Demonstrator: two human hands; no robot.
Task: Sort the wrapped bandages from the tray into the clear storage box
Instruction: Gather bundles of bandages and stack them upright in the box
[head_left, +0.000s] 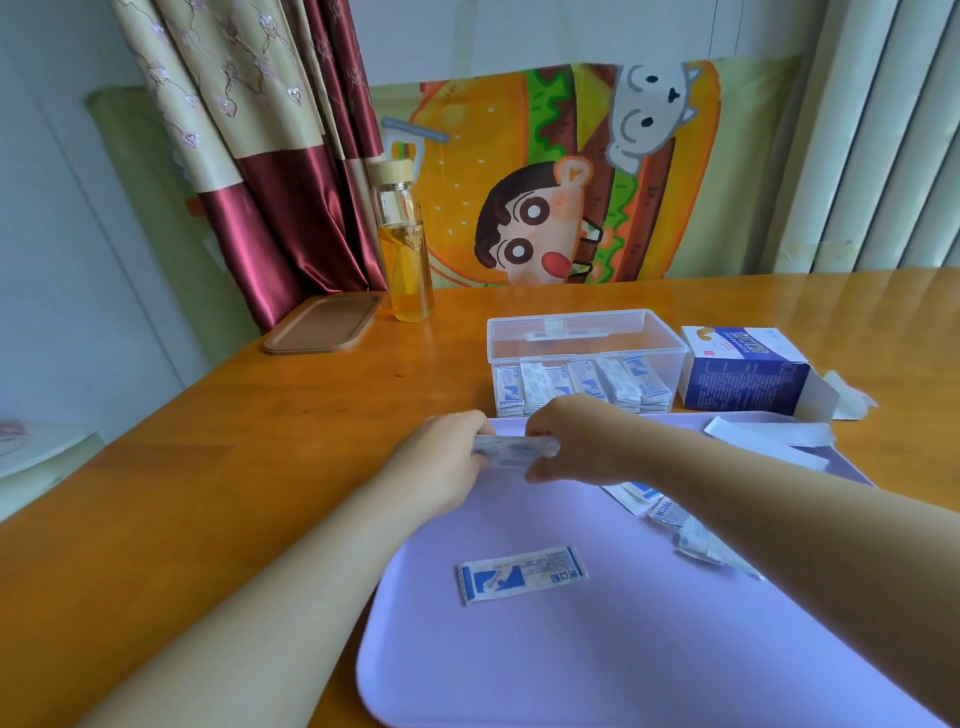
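Observation:
A lilac tray (597, 660) lies on the wooden table in front of me. Both hands hold one white-and-blue wrapped bandage (511, 451) above the tray's far edge: my left hand (441, 462) pinches its left end, my right hand (576, 441) its right end. Another wrapped bandage (522, 573) lies flat mid-tray. A few more bandages (670, 512) lie on the tray, partly hidden under my right forearm. Just behind the tray stands the clear storage box (587, 335), open, with several wrapped bandages (582, 387) standing in a row inside.
An opened blue-and-white carton (743, 374) sits right of the clear box, with white paper strips (769, 434) on the tray's far right corner. A glass bottle of yellow liquid (405, 244) and a brown tray (324, 322) stand at the back left, near the curtain.

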